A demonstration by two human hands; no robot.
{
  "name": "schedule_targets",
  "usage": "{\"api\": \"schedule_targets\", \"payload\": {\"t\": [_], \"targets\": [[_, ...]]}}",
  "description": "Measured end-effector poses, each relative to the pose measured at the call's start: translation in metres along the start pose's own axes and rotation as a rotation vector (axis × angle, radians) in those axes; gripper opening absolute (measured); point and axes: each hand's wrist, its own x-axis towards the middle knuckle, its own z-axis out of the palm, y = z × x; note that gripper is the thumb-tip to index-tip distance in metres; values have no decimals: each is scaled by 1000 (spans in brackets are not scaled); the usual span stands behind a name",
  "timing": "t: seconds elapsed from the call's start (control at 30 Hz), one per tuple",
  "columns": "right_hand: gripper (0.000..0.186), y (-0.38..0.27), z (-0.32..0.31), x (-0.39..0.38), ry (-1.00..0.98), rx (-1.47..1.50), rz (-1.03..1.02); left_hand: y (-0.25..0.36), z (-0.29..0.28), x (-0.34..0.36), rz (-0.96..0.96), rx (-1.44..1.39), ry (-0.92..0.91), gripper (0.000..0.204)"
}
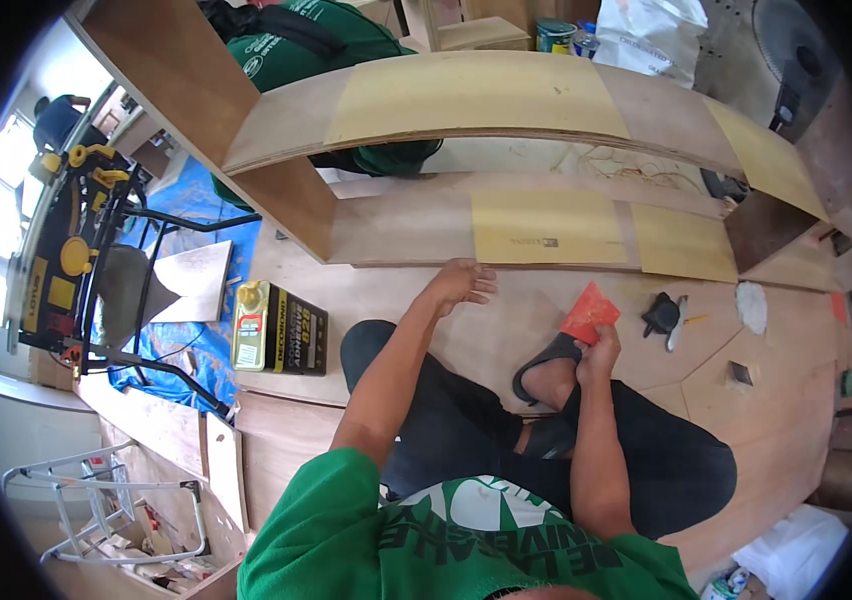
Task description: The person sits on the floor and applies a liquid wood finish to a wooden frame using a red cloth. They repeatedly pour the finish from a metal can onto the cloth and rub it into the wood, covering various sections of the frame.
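My left hand (461,286) is beside the front edge of the lower plywood board (401,232), fingers stretched out and nothing in them; whether they touch the edge I cannot tell. In my right hand (601,352), above my sandalled foot, is a flat, squarish red piece (591,312), gripped at its lower corner. The lower board belongs to a long plywood frame, with an upper board (291,112) running across it. Both boards carry pale yellow rectangular patches (546,226).
A rectangular adhesive can (281,328) stands to my left, near a black and yellow machine on a stand (76,250). To my right lie a small black tool (660,314), a metal-bladed tool (678,328) and a white wad (751,307). Another person in green (306,35) is behind the frame.
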Motion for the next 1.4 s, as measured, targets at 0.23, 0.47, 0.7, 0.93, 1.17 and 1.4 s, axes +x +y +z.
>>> {"api": "schedule_targets", "payload": {"t": [0.23,0.47,0.7,0.93,1.17,1.4], "targets": [[23,7,-6,9,-57,60,-7,2,-6,9,-34,359,286,27],[29,1,3,3,-39,-64,-32,51,14,-67,467,292,519,28],[27,5,1,6,-5,-87,-95,217,36,-159,1449,1306,936,53],[29,33,-12,30,-45,-74,-124,243,-17,-155,1132,1627,608,32],[27,34,-17,46,-32,-155,-155,178,-18,-272,1208,1508,841,28],[27,13,-8,19,-121,-45,0,51,-47,-385,561,1040,963,20]]}}
